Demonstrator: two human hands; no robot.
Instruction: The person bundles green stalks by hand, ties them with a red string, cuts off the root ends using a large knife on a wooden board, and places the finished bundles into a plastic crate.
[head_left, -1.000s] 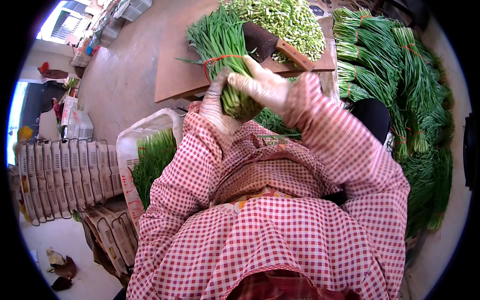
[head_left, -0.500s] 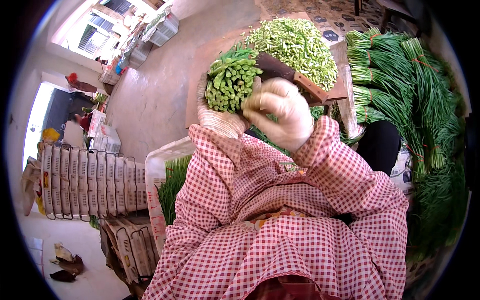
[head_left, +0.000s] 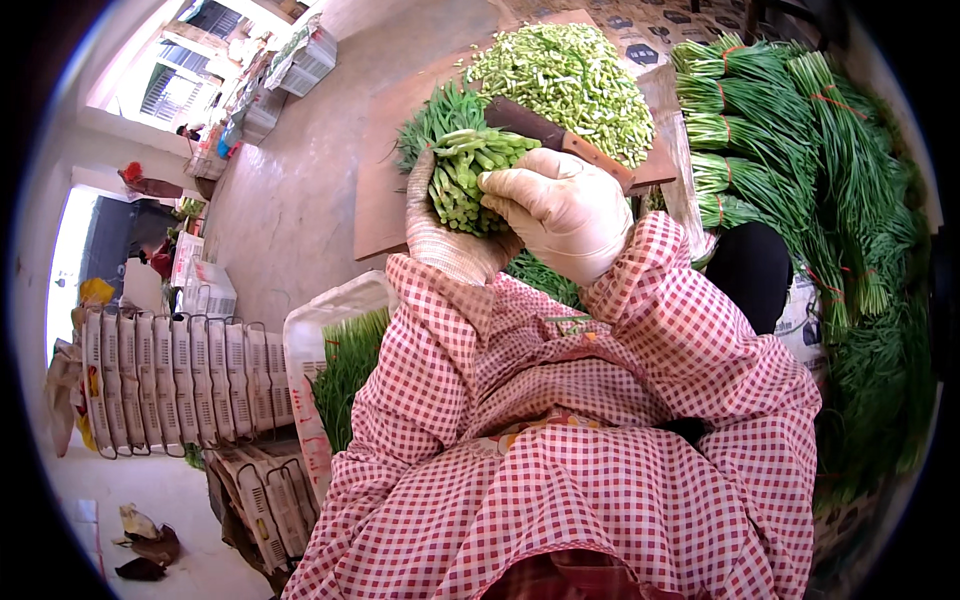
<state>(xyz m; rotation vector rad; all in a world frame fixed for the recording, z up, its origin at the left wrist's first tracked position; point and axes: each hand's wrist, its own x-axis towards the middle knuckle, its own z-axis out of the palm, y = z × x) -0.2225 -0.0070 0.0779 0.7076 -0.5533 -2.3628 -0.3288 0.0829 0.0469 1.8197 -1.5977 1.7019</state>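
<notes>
Left hand [head_left: 452, 250]: clamped round green bundle [head_left: 460, 185], ideally snug, uncrushed
Right hand [head_left: 568, 208]: at bundle's 3 o'clock; cannot tell whether pinching

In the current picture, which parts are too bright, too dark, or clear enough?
In the head view, the window at upper left is washed out; in the head view, the greens at lower right look dim; also in the head view, the held bundle shows its stalk ends fairly clearly.
</notes>
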